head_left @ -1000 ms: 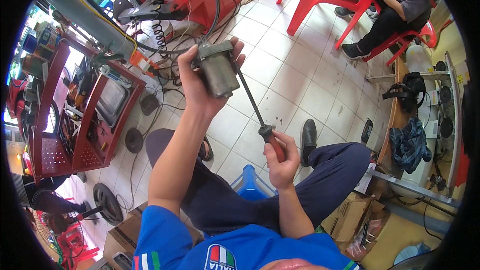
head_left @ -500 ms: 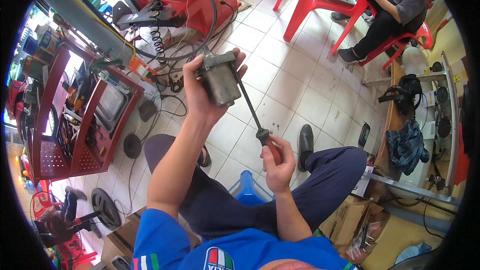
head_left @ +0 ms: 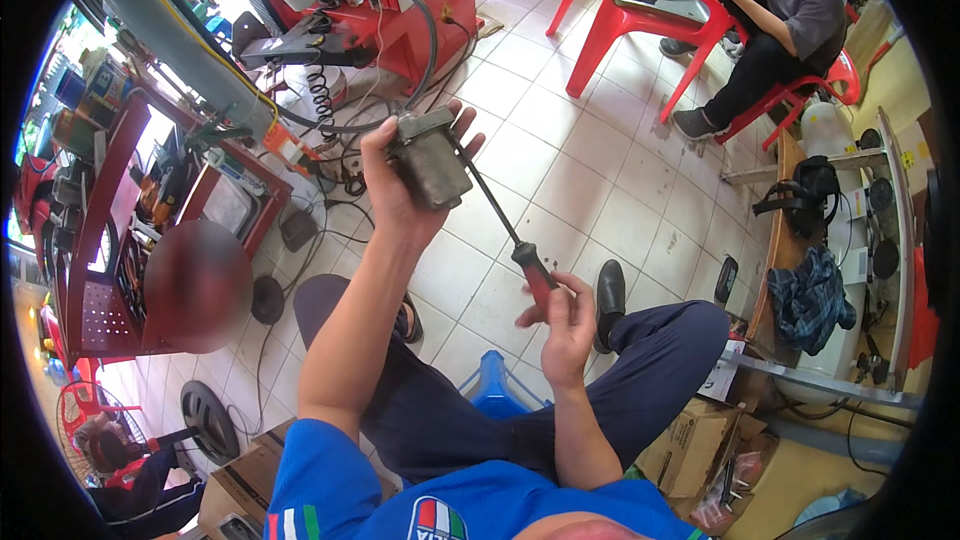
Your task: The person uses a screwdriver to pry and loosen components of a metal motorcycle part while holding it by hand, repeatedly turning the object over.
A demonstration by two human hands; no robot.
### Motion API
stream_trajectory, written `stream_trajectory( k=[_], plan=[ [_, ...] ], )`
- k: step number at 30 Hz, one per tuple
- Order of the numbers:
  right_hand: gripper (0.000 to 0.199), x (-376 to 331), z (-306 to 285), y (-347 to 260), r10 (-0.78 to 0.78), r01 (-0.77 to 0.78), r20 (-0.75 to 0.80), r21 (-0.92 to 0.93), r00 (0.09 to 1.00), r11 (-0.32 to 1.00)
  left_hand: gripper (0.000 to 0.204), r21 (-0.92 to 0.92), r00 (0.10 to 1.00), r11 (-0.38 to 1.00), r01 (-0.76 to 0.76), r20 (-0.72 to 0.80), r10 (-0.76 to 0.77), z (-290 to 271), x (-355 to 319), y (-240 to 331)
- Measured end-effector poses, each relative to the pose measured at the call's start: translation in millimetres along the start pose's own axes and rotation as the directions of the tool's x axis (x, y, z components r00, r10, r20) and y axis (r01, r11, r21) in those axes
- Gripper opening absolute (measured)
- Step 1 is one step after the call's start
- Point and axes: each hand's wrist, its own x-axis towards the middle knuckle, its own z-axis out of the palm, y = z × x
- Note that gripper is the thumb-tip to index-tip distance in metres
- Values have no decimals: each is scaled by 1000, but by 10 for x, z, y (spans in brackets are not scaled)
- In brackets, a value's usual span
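Observation:
A grey metal part (head_left: 430,162), with a boxy worn body and a wider flange at its top, sits tilted in my left hand (head_left: 402,195). The palm and thumb are on its left side, and fingertips show past its right edge. My right hand (head_left: 566,335) has thumb and fingers at the lower end of a screwdriver (head_left: 532,270) with a red and black handle. Its long dark shaft slants up to the flange's right side. The tip is hidden there, so whether it touches a screw I cannot tell.
A dark red tool rack (head_left: 85,280) stands left, partly blurred. Behind my left hand are a red machine (head_left: 440,30), cables and a hose. At the far right, a co-worker (head_left: 800,10) sits by a red plastic chair (head_left: 640,20). A wooden bench (head_left: 785,250) lies right; cardboard boxes (head_left: 690,445) sit below it.
The metal part has turned slightly, showing more of a flat side. My right hand's grip on the handle has loosened and shifted toward its end, with the fingers more spread.

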Motion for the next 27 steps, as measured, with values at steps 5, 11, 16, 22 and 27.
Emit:
stream_trajectory(
  k=[5,11,16,22,27],
  plan=[
    [34,8,-62,-32,147,-150,90,30,985,988,65,24,999,999,30,-15,-30,19,-49,-51],
    [50,7,5,15,-56,56,12,4,998,998,65,-7,1000,1000,13,-1,-14,7,7,-1],
    [48,37,-171,109,249,-273,127,243,960,931,46,22,997,999,32,71,-34,38,-71,-25],
    [57,-2,51,96,47,-53,40,174,998,983,56,38,999,999,1,38,-2,25,-11,-35],
    [47,29,-182,179,234,-266,146,273,961,924,61,47,998,998,31,58,-34,-19,-25,-24]
  ],
)
